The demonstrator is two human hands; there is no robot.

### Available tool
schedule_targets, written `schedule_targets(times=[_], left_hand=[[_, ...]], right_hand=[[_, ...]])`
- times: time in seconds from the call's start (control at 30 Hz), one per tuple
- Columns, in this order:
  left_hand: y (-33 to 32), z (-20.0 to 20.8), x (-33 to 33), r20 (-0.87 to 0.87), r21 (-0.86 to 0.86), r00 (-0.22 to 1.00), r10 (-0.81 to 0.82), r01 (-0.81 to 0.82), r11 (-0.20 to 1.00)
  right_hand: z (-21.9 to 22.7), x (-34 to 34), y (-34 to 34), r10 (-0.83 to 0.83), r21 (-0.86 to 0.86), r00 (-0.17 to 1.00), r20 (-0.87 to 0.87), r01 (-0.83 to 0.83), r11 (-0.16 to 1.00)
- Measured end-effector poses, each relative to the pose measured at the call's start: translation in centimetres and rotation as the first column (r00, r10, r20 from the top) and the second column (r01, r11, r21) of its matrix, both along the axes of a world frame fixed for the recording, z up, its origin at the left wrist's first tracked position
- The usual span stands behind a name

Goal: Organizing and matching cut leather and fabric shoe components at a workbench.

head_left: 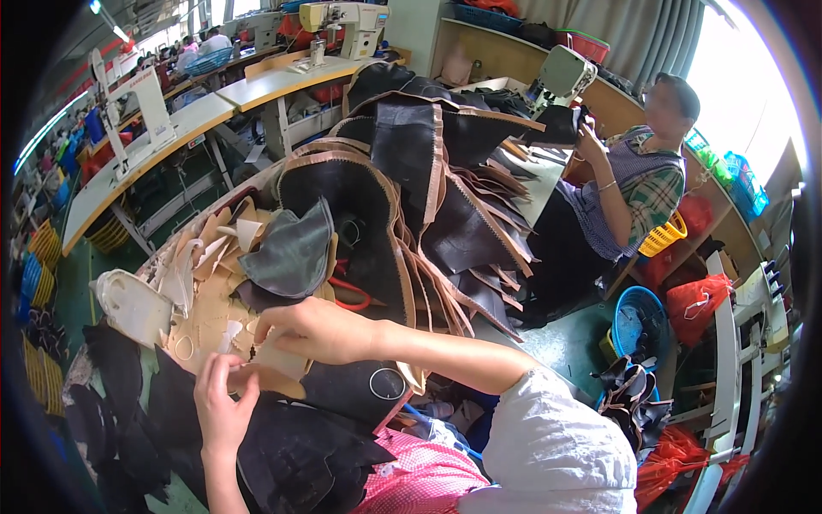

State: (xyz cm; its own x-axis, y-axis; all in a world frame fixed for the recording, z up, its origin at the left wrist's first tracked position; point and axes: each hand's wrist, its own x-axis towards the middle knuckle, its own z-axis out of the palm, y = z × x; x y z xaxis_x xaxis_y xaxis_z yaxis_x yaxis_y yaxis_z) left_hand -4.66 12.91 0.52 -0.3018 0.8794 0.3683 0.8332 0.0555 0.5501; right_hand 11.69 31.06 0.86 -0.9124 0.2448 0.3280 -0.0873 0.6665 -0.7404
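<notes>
Handling a tan leather cut piece between 2 hands

Pinching a flat tan leather cut piece (272, 364), both hands work at the near left of the bench, where it lies over dark leather, just near of the pale scraps. The left hand (224, 404) comes up from the near edge, its thumb and fingertips closed on the piece's left end. The right hand (312, 330) reaches across from the right, fingers curled down onto the piece's far edge; whether it grips or only presses I cannot tell. As a judgement, the step goes best with the piece kept flat and taut between the 2 hands, the pinch staying near the edge. Far of the hands sits a heap of black leather panels with tan pinked edges (402, 206), with red-handled scissors (351, 295) under it. At far right a seated person in a checked shirt (638, 184) works at a cream sewing machine (565, 75).
</notes>
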Motion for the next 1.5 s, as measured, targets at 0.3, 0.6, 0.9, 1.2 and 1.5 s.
schedule_targets(times=[0.3,0.6,0.9,1.2,1.5], left_hand=[[2.0,-0.5,-0.2,-0.126,0.306,0.991,-0.047,0.084,0.948],[0.6,0.3,-1.0,0.224,0.071,0.972,0.066,-0.083,0.994],[-1.2,0.1,3.5,-0.066,0.136,0.993,0.103,-0.093,0.986],[-2.5,2.2,6.3,0.902,0.184,0.39,-0.187,0.046,0.982],[-4.2,1.4,6.9,0.372,-0.032,0.927,-0.039,0.054,0.998]], right_hand=[[-0.6,2.5,5.2,-0.556,-0.256,0.762,-0.331,0.495,0.83],[3.1,5.6,1.7,-0.235,-0.445,0.967,-0.095,0.169,0.879],[4.5,4.2,-1.8,-0.237,-0.159,0.854,-0.463,0.183,0.97],[2.4,3.3,-5.4,-0.009,0.248,0.879,-0.477,0.145,0.958],[2.3,3.5,-6.9,-0.041,-0.053,0.989,-0.14,0.034,0.998]])
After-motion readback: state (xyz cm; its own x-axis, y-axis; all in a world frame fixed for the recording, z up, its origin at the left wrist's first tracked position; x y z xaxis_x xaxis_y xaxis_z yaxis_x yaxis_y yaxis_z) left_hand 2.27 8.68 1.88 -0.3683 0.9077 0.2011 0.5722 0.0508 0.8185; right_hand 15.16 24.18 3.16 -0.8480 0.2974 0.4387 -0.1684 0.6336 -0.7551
